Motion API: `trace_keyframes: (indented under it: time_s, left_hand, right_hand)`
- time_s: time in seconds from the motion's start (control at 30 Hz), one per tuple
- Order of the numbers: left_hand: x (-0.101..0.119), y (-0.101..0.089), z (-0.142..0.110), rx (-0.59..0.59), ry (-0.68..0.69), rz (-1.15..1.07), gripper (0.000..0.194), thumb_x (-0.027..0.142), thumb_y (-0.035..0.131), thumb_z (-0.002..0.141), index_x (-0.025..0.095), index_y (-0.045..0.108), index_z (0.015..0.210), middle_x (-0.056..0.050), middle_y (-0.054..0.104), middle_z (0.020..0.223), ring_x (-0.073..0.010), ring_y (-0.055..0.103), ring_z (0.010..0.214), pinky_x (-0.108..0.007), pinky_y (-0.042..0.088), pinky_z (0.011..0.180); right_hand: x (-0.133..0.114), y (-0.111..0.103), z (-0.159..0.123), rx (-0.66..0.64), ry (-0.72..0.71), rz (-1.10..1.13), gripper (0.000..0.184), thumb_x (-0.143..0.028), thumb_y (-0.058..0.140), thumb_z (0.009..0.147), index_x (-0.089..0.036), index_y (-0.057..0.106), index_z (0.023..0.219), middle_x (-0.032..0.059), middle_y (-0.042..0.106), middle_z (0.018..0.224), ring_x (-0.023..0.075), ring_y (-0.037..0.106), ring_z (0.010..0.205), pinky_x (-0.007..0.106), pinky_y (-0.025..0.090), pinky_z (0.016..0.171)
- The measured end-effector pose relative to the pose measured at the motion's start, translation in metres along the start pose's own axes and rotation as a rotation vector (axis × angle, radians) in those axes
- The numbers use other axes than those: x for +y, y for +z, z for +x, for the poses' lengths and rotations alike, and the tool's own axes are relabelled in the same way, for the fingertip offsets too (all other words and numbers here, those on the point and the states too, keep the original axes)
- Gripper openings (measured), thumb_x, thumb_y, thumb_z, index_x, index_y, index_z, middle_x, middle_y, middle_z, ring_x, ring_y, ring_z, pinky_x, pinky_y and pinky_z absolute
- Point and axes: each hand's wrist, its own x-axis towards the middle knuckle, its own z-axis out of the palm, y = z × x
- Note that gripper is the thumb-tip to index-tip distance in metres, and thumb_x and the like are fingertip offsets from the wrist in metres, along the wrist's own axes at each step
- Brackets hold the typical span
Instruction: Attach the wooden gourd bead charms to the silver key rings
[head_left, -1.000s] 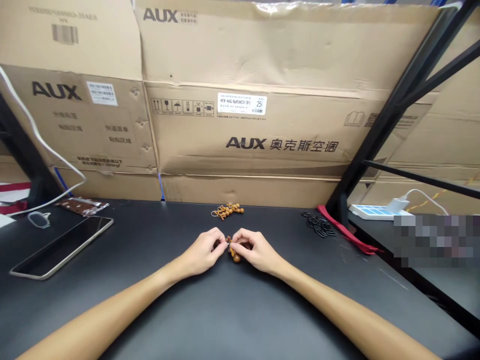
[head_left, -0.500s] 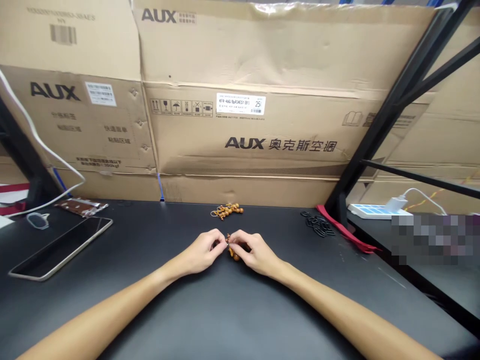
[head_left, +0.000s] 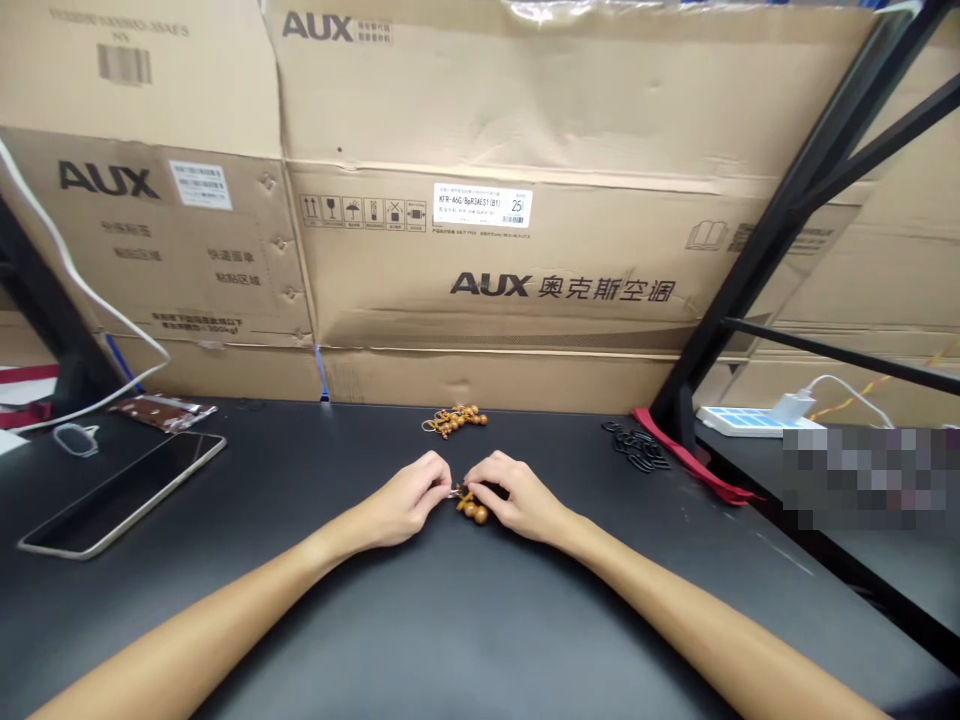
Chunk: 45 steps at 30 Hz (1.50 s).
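Note:
Between my hands, low over the black tabletop, is a beaded keychain (head_left: 474,512) with round brown wooden beads and an orange-brown cord. My left hand (head_left: 411,500) is closed, thumb and forefinger pinching the small metal end of the keychain. My right hand (head_left: 514,498) has its fingertips closed on the cord just above the beads; the exact grip is partly hidden. Farther back, in front of the cardboard, lies a small pile of similar beaded keychains (head_left: 454,420), a ring showing at its left end.
A phone (head_left: 124,495), a folded pair of glasses (head_left: 75,440) and a brown packet (head_left: 161,411) lie at left. Several black rings (head_left: 637,448) and a red strap (head_left: 694,465) are at right, beside the black rack post (head_left: 679,405). Cardboard (head_left: 480,260) walls the back.
My hands have drawn slightly apart. The beads now show more fully between them, and my right fingers have shifted a little to the right.

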Motion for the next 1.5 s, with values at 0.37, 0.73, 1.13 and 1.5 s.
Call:
trace_keyframes:
  time_s: [0.37,0.73,1.13,1.5]
  left_hand:
    - [-0.01,-0.002,-0.003,-0.068,0.031,0.15,0.017,0.023,0.036,0.097,0.019,0.049,0.085,-0.004,0.053,0.095,-0.0169,0.049,0.084,-0.031,0.042,0.08]
    - [-0.01,-0.004,-0.007,0.038,0.051,0.319,0.017,0.036,0.056,0.089,0.019,0.056,0.085,-0.006,0.054,0.108,-0.0213,0.052,0.097,-0.037,0.042,0.088]
    - [-0.016,-0.001,-0.004,0.02,0.079,0.262,0.011,0.027,0.051,0.091,0.021,0.059,0.089,-0.006,0.054,0.111,-0.021,0.051,0.104,-0.038,0.042,0.093]
    - [-0.015,0.0,-0.004,0.02,0.099,0.277,0.014,0.023,0.047,0.093,0.021,0.06,0.088,-0.006,0.053,0.112,-0.0209,0.051,0.104,-0.039,0.041,0.094]
  right_hand:
    - [0.0,0.004,-0.001,0.012,0.038,-0.216,0.007,-0.025,0.063,0.082,-0.019,0.059,0.08,0.0041,0.061,0.086,0.0183,0.051,0.081,0.032,0.044,0.077]
    - [0.002,0.006,-0.003,-0.029,-0.022,-0.143,0.008,-0.028,0.06,0.088,-0.021,0.06,0.09,0.0048,0.061,0.096,0.0189,0.052,0.089,0.034,0.043,0.082]
    - [0.012,0.003,-0.002,0.009,0.077,-0.234,0.011,-0.032,0.061,0.088,-0.021,0.061,0.089,0.0046,0.062,0.094,0.019,0.053,0.088,0.034,0.042,0.081]
    - [0.009,0.004,0.0,0.005,0.087,-0.242,0.011,-0.033,0.06,0.088,-0.022,0.062,0.09,0.0046,0.063,0.095,0.0198,0.052,0.089,0.035,0.042,0.08]
